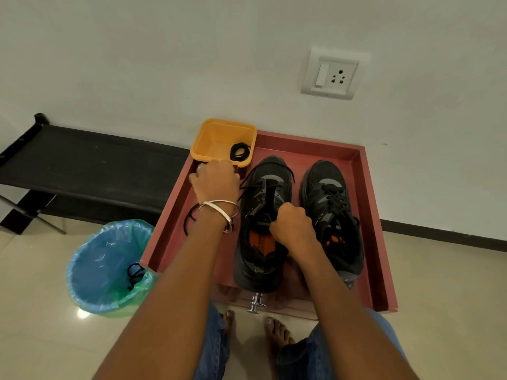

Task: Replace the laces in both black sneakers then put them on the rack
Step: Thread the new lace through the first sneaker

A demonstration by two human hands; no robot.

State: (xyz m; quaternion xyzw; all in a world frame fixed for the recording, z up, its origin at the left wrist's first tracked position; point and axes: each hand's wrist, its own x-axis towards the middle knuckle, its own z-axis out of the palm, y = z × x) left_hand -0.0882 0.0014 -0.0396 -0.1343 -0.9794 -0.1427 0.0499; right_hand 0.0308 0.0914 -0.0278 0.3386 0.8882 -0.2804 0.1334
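Note:
Two black sneakers stand side by side in a red tray [367, 215]. The left sneaker [263, 259] is only partly laced, with loose black lace [248, 185] near its toe. The right sneaker [329, 204] is fully laced. My right hand [292, 227] is closed on the left sneaker's tongue and collar. My left hand [215, 183] is to the left of that shoe, fingers curled around a black lace whose end [188, 219] dangles by my wrist. A coiled black lace [240, 151] lies in a yellow box [214, 138] at the tray's far left corner.
A low black rack [82, 160] stands against the wall to the left. A bin with a blue liner [107, 270] sits on the floor beside the tray, with a black lace [134, 274] inside. A wall socket [332, 75] is above. My bare feet [274, 333] are below the tray.

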